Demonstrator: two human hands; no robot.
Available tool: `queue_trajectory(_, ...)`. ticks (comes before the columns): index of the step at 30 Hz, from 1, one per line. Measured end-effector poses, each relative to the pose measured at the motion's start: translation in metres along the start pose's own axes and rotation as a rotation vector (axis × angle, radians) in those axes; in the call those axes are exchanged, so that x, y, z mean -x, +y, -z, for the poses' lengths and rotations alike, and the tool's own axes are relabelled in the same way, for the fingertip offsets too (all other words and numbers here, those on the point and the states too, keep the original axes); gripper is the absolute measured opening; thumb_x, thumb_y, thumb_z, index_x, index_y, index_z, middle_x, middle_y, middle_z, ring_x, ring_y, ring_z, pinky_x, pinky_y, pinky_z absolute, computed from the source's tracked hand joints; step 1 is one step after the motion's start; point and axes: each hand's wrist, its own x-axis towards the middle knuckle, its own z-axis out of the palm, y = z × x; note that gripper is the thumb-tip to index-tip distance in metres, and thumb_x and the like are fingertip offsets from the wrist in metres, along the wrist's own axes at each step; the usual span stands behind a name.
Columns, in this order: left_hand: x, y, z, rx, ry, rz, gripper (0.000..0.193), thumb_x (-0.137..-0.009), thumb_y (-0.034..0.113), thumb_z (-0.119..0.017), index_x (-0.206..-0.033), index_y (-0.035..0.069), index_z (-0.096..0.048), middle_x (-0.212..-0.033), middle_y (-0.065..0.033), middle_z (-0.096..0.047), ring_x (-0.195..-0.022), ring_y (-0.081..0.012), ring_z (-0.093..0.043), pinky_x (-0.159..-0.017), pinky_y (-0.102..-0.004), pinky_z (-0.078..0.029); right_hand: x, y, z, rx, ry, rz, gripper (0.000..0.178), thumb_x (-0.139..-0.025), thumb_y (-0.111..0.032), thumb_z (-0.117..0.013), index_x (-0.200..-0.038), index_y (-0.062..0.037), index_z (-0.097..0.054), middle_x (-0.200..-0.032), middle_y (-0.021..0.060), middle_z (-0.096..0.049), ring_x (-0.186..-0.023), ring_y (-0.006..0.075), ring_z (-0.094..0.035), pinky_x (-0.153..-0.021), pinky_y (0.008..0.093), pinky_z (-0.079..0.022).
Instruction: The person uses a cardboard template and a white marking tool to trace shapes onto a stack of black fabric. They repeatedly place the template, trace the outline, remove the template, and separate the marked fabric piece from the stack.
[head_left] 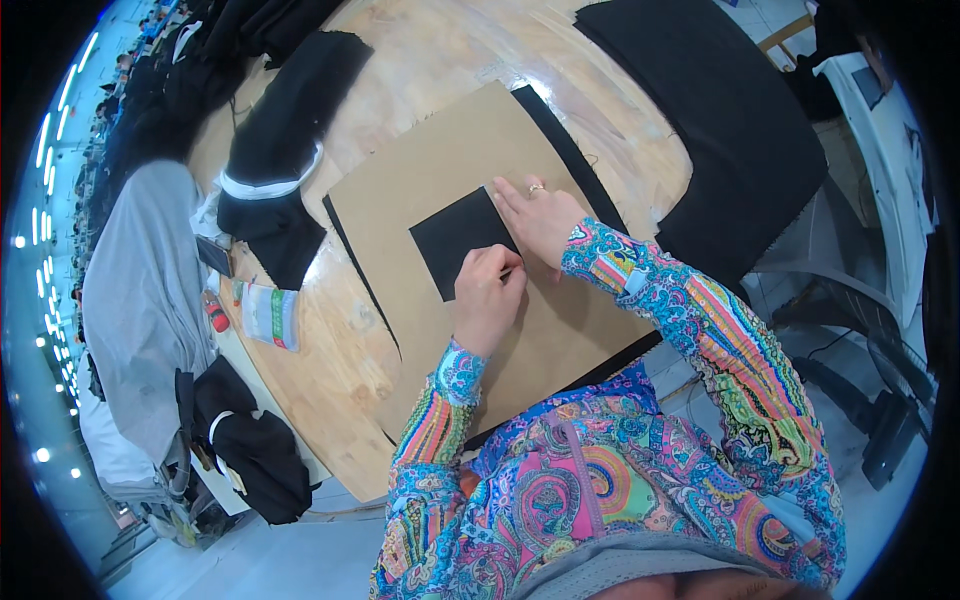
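Note:
A large brown card sheet (430, 150) lies on black fabric (565, 130), whose edges stick out around it. In the card's middle a black square (455, 240) shows, seemingly an opening onto the fabric. My left hand (487, 298) is closed in a pinch at the square's near right corner; whatever it grips is too small and hidden to name. Beyond it, my right hand (543, 222) lies flat on the card, fingers stretched along the square's right edge and pressing there.
The round wooden table (340, 350) carries a black fabric piece with a white band (270, 185) at left. Near its left edge lie a clear plastic packet (270, 315) and a red object (216, 312). More black fabric (720, 120) hangs over the right edge. A fan (885, 370) stands at right.

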Motion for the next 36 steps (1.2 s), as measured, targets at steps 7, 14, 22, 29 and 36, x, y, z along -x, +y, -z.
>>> queue_trajectory(7, -0.008, -0.007, 0.001, 0.125, 0.005, 0.149, 0.005, -0.076, 0.007, -0.063, -0.079, 0.004, -0.061, -0.076, -0.0107, -0.063, -0.078, -0.027, -0.06, -0.068, -0.0365, -0.049, 0.0, 0.0, 0.001, -0.003, 0.01, -0.003, 0.121, -0.04, -0.025, -0.092, -0.142, 0.0004, -0.031, -0.149, 0.0109, -0.029, -0.12, 0.0344, -0.045, -0.078, 0.0337, -0.056)
queue_trajectory(14, 0.005, -0.003, 0.011, 0.035, -0.056, 0.035, 0.008, -0.078, 0.008, -0.065, -0.085, 0.004, -0.064, -0.08, -0.0105, -0.065, -0.076, -0.0232, -0.062, -0.068, -0.0333, -0.05, -0.001, -0.001, 0.003, -0.026, 0.001, 0.005, 0.123, -0.039, -0.023, -0.092, -0.142, 0.0005, -0.029, -0.15, 0.0117, -0.027, -0.124, 0.0374, -0.042, -0.081, 0.0349, -0.056)
queue_trajectory(22, 0.069, -0.037, 0.08, 0.228, 0.413, 0.415, 0.019, -0.092, 0.015, -0.057, -0.101, -0.002, -0.062, -0.084, -0.0097, -0.063, -0.074, -0.0155, -0.061, -0.069, -0.0279, -0.049, 0.027, 0.01, -0.011, -0.385, 0.08, -0.084, 0.114, -0.046, -0.022, -0.09, -0.14, 0.0025, -0.029, -0.15, 0.0165, -0.024, -0.13, 0.041, -0.035, -0.102, 0.0415, -0.042)
queue_trajectory(29, 0.12, -0.057, 0.08, 0.085, 0.359, 0.457, 0.018, -0.09, 0.015, -0.06, -0.1, -0.001, -0.061, -0.086, -0.0099, -0.062, -0.077, -0.0184, -0.059, -0.068, -0.0293, -0.048, 0.073, 0.018, -0.042, -0.809, 0.326, -0.336, 0.089, -0.072, -0.034, -0.078, -0.136, 0.0087, -0.033, -0.136, 0.0269, -0.04, -0.127, 0.0412, -0.038, -0.107, 0.0409, -0.033)
queue_trajectory(36, 0.122, -0.064, 0.083, 0.017, 0.495, 0.398, 0.016, -0.086, 0.011, -0.065, -0.097, 0.0, -0.059, -0.086, -0.0064, -0.057, -0.077, -0.0138, -0.054, -0.07, -0.0253, -0.046, 0.08, 0.009, -0.03, -0.911, 0.613, -0.412, 0.064, -0.077, -0.02, -0.073, -0.132, -0.001, -0.046, -0.114, 0.0188, -0.056, -0.108, 0.0308, -0.051, -0.097, 0.0372, -0.039)
